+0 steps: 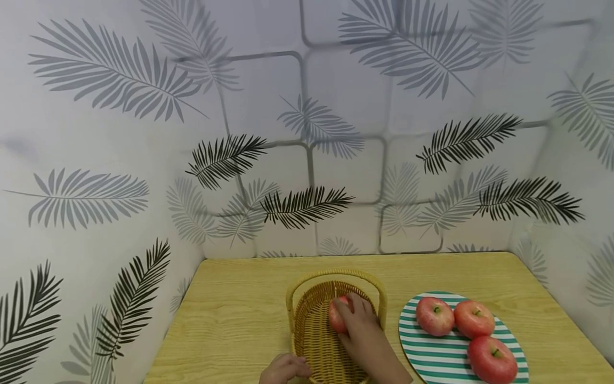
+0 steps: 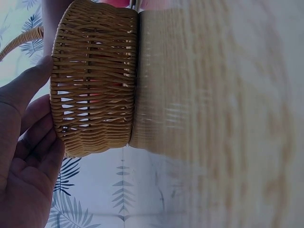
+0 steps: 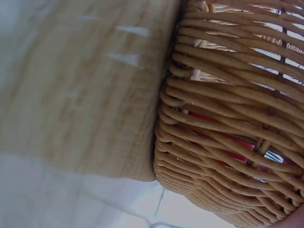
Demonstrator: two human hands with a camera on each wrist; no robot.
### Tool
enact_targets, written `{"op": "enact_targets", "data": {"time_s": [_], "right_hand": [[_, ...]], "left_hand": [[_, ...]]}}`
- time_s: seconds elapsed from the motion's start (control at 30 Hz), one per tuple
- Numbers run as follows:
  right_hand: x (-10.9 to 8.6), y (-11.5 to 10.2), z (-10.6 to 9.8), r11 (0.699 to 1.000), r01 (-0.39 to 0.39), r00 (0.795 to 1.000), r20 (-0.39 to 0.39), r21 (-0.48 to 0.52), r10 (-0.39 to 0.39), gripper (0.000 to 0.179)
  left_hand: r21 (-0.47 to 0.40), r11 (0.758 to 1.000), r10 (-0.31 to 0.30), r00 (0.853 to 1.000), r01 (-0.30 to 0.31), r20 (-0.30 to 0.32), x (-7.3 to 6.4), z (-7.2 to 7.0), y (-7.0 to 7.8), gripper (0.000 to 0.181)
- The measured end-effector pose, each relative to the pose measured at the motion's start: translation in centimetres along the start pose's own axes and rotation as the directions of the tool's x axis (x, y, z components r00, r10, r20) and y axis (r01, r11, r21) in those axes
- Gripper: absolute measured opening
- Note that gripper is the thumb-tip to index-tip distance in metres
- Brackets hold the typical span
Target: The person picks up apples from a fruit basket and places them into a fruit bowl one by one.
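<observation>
A wicker basket (image 1: 316,341) with an arched handle (image 1: 336,272) stands on the wooden table. Inside it, toward the right side, my right hand (image 1: 364,333) grips a red apple (image 1: 337,316) from above, its fingers partly covering the fruit. At the near left of the basket, my left hand (image 1: 285,368) holds the rim, thumb and fingers to either side of it in the left wrist view. The woven wall (image 3: 228,104) fills much of the right wrist view, with red showing through its gaps; most of the right hand is hidden there.
Right of the basket lies an oval green-and-white striped mat (image 1: 431,357). Three red apples rest on it: one at the left (image 1: 435,316), one behind (image 1: 474,318) and one nearer (image 1: 492,359). Leaf-patterned walls (image 1: 345,160) border the wooden table (image 1: 230,314).
</observation>
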State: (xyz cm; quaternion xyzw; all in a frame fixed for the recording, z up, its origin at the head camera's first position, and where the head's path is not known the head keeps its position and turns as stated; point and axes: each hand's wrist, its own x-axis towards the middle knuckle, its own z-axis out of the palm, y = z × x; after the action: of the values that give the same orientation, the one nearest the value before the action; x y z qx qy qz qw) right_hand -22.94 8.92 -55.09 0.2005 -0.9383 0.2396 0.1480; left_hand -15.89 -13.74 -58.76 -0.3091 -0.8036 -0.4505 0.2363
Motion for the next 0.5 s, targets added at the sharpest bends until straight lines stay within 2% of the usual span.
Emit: {"op": "enact_targets", "data": {"time_s": [0.23, 0.5], "right_hand": [[-0.08, 0.19, -0.24, 0.999, 0.004, 1.000, 0.026, 0.036, -0.005, 0.064], [-0.32, 0.04, -0.33, 0.999, 0.026, 0.999, 0.024, 0.042, -0.027, 0.065]], "left_hand": [[0.008, 1.000, 0.019, 1.000, -0.019, 0.015, 0.12, 0.00, -0.09, 0.010], [0.023, 1.000, -0.015, 1.000, 0.016, -0.026, 0.14, 0.12, 0.26, 0.008]]}}
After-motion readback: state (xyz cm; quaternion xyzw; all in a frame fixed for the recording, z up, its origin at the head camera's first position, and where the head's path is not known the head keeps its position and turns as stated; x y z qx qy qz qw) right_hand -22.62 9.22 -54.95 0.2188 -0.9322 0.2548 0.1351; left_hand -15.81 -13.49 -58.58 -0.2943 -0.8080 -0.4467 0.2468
